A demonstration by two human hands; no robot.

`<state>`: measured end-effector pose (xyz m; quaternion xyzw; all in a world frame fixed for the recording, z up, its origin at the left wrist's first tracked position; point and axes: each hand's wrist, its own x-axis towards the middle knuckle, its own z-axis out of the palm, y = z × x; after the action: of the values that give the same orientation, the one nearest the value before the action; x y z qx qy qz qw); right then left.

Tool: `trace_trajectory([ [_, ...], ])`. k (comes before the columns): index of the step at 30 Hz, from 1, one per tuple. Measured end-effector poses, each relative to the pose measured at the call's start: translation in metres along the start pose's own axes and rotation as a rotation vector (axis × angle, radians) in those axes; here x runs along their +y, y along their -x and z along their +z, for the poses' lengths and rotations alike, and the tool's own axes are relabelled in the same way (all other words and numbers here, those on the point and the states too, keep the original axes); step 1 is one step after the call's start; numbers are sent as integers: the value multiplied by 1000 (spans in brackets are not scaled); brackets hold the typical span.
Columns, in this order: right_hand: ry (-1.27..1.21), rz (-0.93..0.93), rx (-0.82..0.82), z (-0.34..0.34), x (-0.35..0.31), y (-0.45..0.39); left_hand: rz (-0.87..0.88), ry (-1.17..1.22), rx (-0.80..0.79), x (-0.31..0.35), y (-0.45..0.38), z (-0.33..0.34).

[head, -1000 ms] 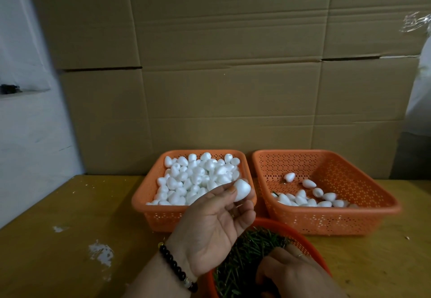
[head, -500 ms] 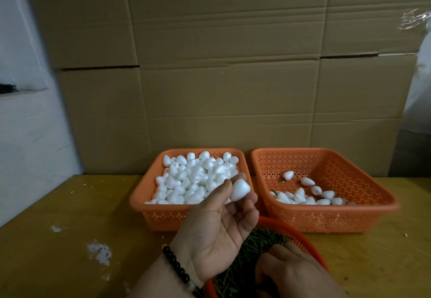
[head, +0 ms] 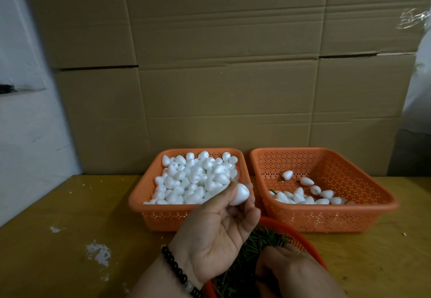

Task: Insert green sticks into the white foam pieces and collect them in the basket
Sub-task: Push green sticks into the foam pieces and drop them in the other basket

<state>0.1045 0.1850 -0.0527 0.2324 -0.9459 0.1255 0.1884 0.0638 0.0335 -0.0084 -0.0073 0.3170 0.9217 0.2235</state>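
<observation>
My left hand (head: pixel 217 234), palm up with a dark bead bracelet at the wrist, pinches a white foam piece (head: pixel 239 195) between thumb and fingertips in front of the left orange basket (head: pixel 140 201), which is heaped with loose white foam pieces (head: pixel 198 178). The right orange basket (head: pixel 363 213) holds several foam pieces (head: pixel 303 195), at least one showing a green stick. My right hand (head: pixel 286 267) reaches, fingers curled, into the green sticks (head: pixel 258 244) in a round red-orange basket (head: pixel 300 237) at the bottom edge; what its fingers hold is hidden.
Both square baskets stand on a yellow wooden table (head: pixel 70 239) with white scuffs (head: pixel 98 252) on its left part. A wall of stacked cardboard boxes (head: pixel 221 76) rises right behind the baskets. A white wall (head: pixel 23 134) bounds the left side.
My left hand has lowered slightly and turned the foam piece at its fingertips. My right hand stays down in the green sticks.
</observation>
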Motion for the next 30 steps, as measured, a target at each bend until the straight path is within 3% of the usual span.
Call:
trace_trajectory([
  [3, -166, 76, -73, 5, -1, 5, 53, -77, 5, -2, 0, 0],
  [11, -186, 73, -89, 1, 1, 2, 201, -192, 44, -5, -2, -2],
  [14, -10, -1, -101, -2, 2, 1, 269, -259, 39, -8, -3, -3],
  [18, 22, -35, 39, 0, 3, 3, 341, -436, 58, -11, -2, -5],
  [25, -121, -6, 126, 1, 5, 7, 483, -739, 70, -17, 1, -3],
  [30, -154, 11, 197, 9, 3, 6, 418, -633, 45, -17, 1, -1],
])
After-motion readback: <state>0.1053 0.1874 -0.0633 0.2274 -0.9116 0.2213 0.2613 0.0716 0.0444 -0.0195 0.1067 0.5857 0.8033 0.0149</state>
